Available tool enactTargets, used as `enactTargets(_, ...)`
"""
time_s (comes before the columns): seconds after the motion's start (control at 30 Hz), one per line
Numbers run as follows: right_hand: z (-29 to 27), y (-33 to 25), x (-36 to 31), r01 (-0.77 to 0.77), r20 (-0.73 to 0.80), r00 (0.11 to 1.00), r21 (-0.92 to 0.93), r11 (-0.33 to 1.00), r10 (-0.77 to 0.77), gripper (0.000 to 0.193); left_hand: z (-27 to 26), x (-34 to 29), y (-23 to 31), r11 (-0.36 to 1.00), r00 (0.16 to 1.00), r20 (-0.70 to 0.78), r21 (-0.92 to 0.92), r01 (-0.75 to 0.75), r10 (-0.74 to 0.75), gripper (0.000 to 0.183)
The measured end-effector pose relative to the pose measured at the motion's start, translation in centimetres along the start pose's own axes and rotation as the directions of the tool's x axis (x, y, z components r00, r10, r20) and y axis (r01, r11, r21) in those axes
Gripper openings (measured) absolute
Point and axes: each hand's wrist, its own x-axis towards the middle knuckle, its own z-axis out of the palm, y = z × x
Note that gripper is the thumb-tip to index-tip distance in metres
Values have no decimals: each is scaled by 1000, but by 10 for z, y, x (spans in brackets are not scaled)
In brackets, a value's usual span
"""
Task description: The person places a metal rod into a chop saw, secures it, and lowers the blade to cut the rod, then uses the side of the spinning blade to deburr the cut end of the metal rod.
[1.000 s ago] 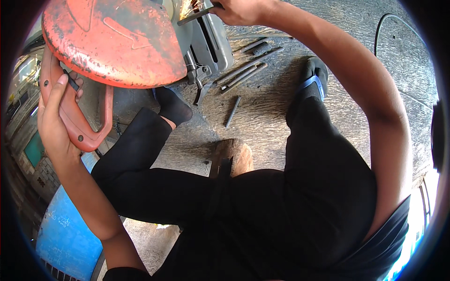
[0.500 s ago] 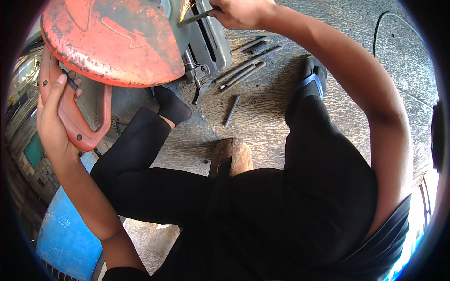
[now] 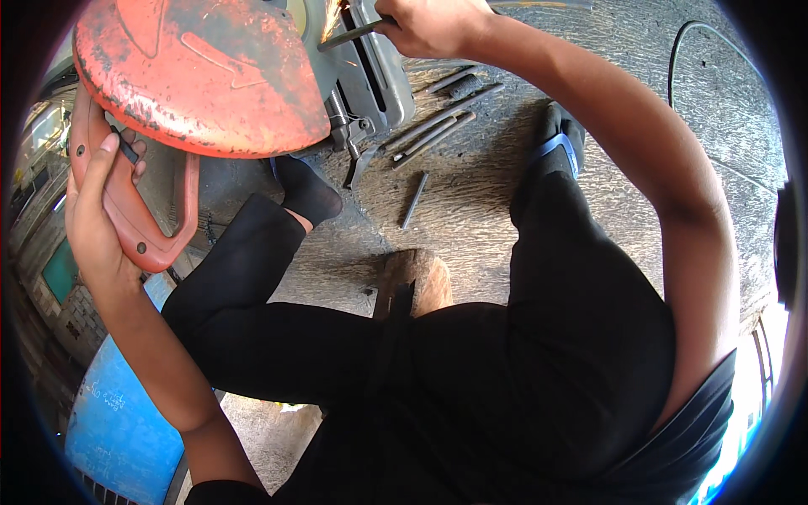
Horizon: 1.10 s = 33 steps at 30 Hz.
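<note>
A chop saw with a scuffed red blade guard [image 3: 210,80] fills the upper left. My left hand [image 3: 99,181] is wrapped round its red handle [image 3: 139,223], thumb beside the black trigger [image 3: 126,147]. At the top, my right hand [image 3: 433,25] grips a dark metal rod [image 3: 349,36]. The rod's far end reaches to the blade, and orange sparks [image 3: 333,18] fly up there. Most of the blade is hidden by the guard. Beneath the rod lies the saw's grey base [image 3: 391,88], with a clamp screw and lever [image 3: 358,156] at its near end.
Several metal rods [image 3: 438,126] lie on the worn floor right of the saw, with one short piece [image 3: 415,200] nearer me. My feet in dark socks stand either side. A wooden block [image 3: 417,278] is between my legs, a blue container [image 3: 126,421] at lower left, a cable [image 3: 676,59] at upper right.
Almost nothing differs. The view has shifted very slightly; both hands keep their grips, and sparks still fly where the rod meets the blade.
</note>
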Motion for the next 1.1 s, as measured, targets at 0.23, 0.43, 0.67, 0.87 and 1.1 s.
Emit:
enactTargets(0.23,-3,-2,4,-40,29,999,-54,998,41,20,-2,1,-2,1000,1000,21,14,-11,10,51)
enactTargets(0.43,-16,-8,11,-86,53,995,-47,995,89,21,-2,1,-1,999,999,33,31,-32,31,52)
enactTargets(0.67,-13,-8,5,-114,37,993,12,993,113,20,1,-1,-1,999,999,39,32,-37,35,53)
enactTargets(0.87,-8,-4,7,-68,90,993,-47,997,72,21,-3,2,-2,998,998,56,40,-39,37,52)
enactTargets(1.1,-10,-5,5,-68,90,994,11,998,66,22,-4,3,-4,999,999,39,19,-27,27,52)
